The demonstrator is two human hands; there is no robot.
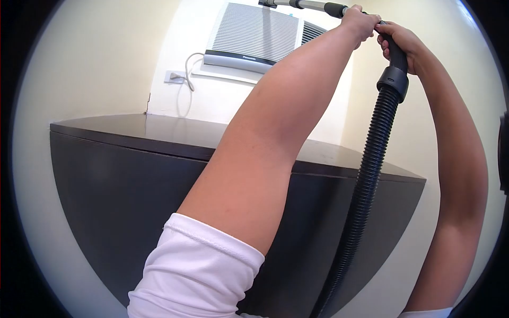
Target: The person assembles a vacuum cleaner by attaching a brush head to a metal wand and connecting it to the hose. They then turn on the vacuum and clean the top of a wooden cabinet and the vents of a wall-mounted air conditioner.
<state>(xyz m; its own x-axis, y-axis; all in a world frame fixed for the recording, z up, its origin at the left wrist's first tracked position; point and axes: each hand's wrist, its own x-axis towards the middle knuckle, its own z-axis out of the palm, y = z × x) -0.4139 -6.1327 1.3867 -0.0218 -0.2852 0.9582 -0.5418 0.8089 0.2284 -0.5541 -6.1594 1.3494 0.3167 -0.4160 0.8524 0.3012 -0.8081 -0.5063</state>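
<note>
At the top right, my left hand [360,25] is wrapped round the vacuum wand [313,6] near its black grip. Just to the right of it, my right hand [400,43] is closed on the curved black handle of the vacuum hose [379,122]. The ribbed hose hangs from that handle down to the bottom edge. From my left hand the metal wand runs left, and its dark end [267,3] is at the top edge, over the upper part of a wall air conditioner [254,34]. Whether that end touches the unit I cannot tell.
A dark cabinet [132,185] with a glossy top [175,130] stands below the air conditioner. On the white wall at the left is an outlet [174,77] with a plug and a looping cord [189,71]. Cream walls rise on both sides.
</note>
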